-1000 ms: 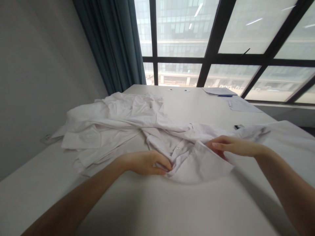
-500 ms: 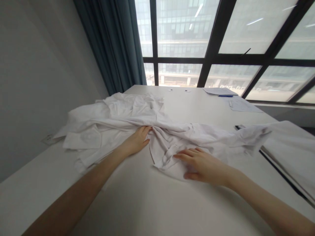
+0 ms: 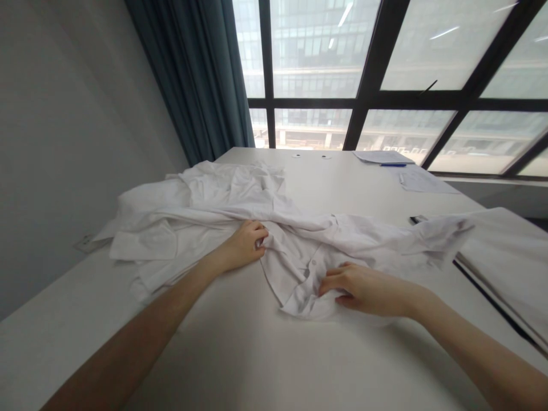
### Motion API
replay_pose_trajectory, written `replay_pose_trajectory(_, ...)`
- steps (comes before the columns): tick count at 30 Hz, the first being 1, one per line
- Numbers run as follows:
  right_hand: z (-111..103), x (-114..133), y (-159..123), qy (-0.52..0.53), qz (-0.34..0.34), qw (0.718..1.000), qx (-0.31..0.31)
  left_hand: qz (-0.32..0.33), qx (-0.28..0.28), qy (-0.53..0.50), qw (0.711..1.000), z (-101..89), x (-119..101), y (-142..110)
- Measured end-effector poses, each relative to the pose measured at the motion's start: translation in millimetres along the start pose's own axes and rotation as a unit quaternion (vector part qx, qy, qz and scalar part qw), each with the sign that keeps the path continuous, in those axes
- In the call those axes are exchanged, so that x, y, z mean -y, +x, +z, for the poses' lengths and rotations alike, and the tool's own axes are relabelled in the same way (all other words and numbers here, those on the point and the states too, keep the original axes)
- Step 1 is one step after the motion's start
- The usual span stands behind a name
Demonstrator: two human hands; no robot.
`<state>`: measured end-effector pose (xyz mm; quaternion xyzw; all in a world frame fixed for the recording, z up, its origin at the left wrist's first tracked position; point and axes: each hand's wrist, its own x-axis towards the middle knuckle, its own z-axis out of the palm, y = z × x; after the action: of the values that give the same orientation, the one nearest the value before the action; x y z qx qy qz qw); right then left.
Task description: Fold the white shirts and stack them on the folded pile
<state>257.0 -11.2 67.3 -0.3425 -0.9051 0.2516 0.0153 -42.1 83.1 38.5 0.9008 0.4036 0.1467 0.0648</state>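
A crumpled white shirt (image 3: 222,197) with buttons lies spread across the white table. My left hand (image 3: 245,245) is closed on a fold near the shirt's middle, thumb and fingers pinching the cloth. To its right, my right hand (image 3: 363,290) has its fingers curled into the fabric by a buttoned strip and grips it. A corner of the cloth points towards me between the two hands. The fingertips of the right hand are partly hidden in folds.
Papers (image 3: 383,157) and a blue pen (image 3: 393,165) lie at the table's (image 3: 334,188) far right. White fabric (image 3: 505,251) with a dark-edged flat item (image 3: 496,302) is at the right edge. A blue curtain (image 3: 205,85) hangs behind, left of the window.
My right hand has moved slightly right and closed on the cloth, drawing the near corner rightward and towards me. My left fingers have curled into a pinch.
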Motion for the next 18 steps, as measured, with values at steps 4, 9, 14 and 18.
replay_pose_trajectory(4, -9, 2, -8, 0.019, 0.011, 1.000, 0.022, 0.031, 0.071, -0.061, 0.995, -22.4, -14, -3)
replay_pose_trajectory(9, -22, 4, -13, 0.072, 0.035, 0.996, 0.043, 0.066, 0.152, -0.174, 0.971, -50.5, -38, -8)
replay_pose_trajectory(14, -22, -6, -7, 0.019, 0.044, 0.994, -0.098, 0.062, 0.307, -0.221, 0.924, -56.5, -67, -19)
replay_pose_trajectory(18, -17, -12, -4, 0.012, 0.048, 0.994, -0.099, 0.097, 0.377, -0.250, 0.887, -55.5, -81, -24)
